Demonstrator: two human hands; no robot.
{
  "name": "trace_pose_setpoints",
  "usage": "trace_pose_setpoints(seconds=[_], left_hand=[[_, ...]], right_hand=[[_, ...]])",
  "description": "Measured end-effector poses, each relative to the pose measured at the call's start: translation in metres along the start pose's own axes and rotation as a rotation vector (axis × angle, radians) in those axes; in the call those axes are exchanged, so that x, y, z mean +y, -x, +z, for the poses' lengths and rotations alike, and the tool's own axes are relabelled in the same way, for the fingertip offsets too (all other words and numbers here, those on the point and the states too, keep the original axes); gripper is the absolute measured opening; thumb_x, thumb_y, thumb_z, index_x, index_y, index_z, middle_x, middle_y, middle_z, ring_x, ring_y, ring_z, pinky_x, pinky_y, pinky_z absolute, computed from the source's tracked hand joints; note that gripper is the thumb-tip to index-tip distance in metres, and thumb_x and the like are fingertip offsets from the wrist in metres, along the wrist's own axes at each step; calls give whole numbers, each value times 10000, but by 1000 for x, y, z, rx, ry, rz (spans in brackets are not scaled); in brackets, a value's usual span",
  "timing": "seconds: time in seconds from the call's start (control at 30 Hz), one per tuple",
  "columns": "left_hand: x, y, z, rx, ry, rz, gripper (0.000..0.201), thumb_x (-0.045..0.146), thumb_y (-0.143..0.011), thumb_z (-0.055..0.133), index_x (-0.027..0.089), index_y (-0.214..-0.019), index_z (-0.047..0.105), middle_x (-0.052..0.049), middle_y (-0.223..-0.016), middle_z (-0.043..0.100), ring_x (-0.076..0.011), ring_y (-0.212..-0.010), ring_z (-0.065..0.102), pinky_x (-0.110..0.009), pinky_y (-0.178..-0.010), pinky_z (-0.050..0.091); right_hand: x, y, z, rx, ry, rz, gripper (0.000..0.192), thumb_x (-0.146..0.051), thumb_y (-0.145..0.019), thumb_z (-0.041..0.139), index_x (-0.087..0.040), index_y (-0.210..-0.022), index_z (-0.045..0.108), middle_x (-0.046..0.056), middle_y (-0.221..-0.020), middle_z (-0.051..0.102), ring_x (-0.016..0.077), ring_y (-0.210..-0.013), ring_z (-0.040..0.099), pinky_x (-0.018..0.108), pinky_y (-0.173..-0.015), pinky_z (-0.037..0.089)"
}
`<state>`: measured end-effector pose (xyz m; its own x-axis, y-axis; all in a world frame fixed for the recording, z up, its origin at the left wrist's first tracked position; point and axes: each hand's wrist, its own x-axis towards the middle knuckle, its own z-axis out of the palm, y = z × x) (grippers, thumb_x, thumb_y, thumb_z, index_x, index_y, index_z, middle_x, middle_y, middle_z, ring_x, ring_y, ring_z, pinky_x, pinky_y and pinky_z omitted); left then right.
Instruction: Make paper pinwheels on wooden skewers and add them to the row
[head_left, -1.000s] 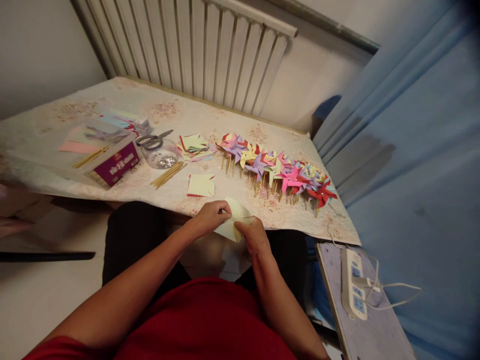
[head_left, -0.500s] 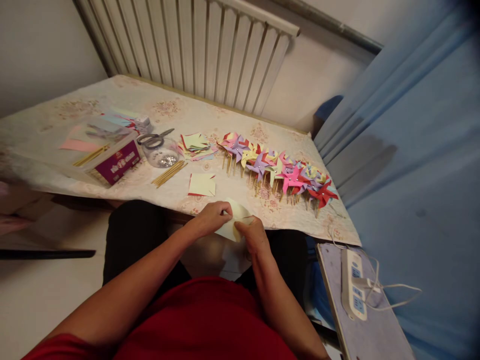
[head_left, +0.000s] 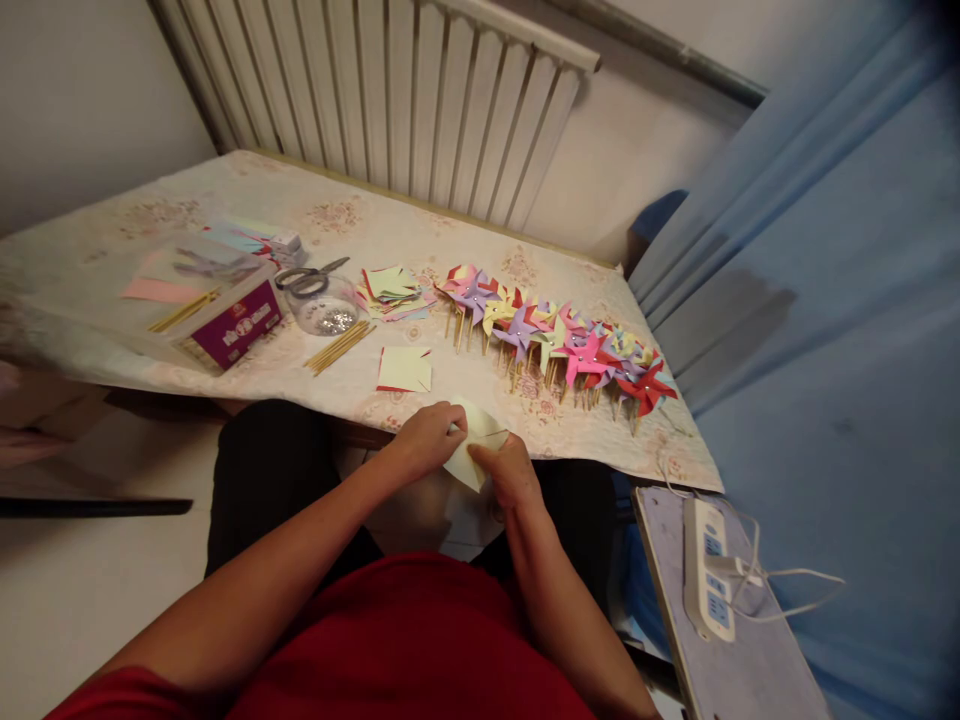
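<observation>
A pale yellow-green sheet of paper point(head_left: 466, 470) is held above my lap, just off the table's front edge. My left hand point(head_left: 431, 437) pinches its left side, fingers curled. At its right side, my right hand point(head_left: 510, 470) grips the paper with the thumb lying across its face. A slit or fold line runs near the right thumb. Beyond my hands, a small stack of square paper point(head_left: 405, 369), pale on top with red showing at the edges and cut corners, lies flat on the table. Thin wooden sticks point(head_left: 339, 348) lie left of it.
Rows of finished paper pinwheels point(head_left: 555, 335) cover the right side of the table. Scissors point(head_left: 311, 278) rest on a clear bowl of shiny pins point(head_left: 330, 312). A purple-labelled box point(head_left: 238, 325) and a paper pile point(head_left: 394, 288) stand near. A power strip point(head_left: 707, 570) lies at right.
The paper has turned slightly between my hands, its lower edge now showing a sharper downward corner. My hands have hardly moved, and everything on the table stays put.
</observation>
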<state>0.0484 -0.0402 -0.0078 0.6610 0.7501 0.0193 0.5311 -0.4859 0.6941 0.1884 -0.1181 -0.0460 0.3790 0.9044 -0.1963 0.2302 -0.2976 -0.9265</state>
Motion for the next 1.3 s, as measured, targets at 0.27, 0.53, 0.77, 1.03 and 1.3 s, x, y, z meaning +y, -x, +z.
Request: trace_pose_setpoints(seconds=[0.27,0.53,0.77,1.03,1.3], left_hand=[[3,4,4,18,-116,43,153,125,-787,437,197,-718,553,-37,-745,529,-193,-779,507,-310,-730,374],[2,7,15,90,-108,83,122,155,-808,441,202,-747,535,-42,-773,527,-206,-831,521,-339,-784,403],[-5,9,11,194,595,-226,595,311,-700,649,179,-1214,381,24,-808,550,-131,-650,535,-282,-644,419],[-9,10,13,-28,823,-365,306,390,-650,664,165,-769,495,78,-612,433,-78,-540,390,-229,-542,286],[-16,7,25,-4,763,-358,219,326,-609,614,167,-728,524,57,-626,491,-104,-561,439,-236,-544,322]], right_hand=[[4,-1,1,16,-108,62,368,-342,-646,648,-113,-930,693,54,-747,707,183,-636,626,250,-565,477],[-5,0,2,66,-90,63,326,-326,-643,633,-133,-892,714,35,-725,699,186,-639,617,256,-573,481],[3,-6,-2,63,-108,55,309,-326,-628,619,-128,-848,707,31,-689,691,176,-602,619,248,-553,475],[0,-5,5,81,-53,27,225,-311,-645,599,-141,-758,692,30,-651,666,169,-589,585,239,-528,451],[-6,-1,7,73,29,3,246,-293,-670,584,-160,-837,706,28,-688,680,179,-637,604,248,-556,466]])
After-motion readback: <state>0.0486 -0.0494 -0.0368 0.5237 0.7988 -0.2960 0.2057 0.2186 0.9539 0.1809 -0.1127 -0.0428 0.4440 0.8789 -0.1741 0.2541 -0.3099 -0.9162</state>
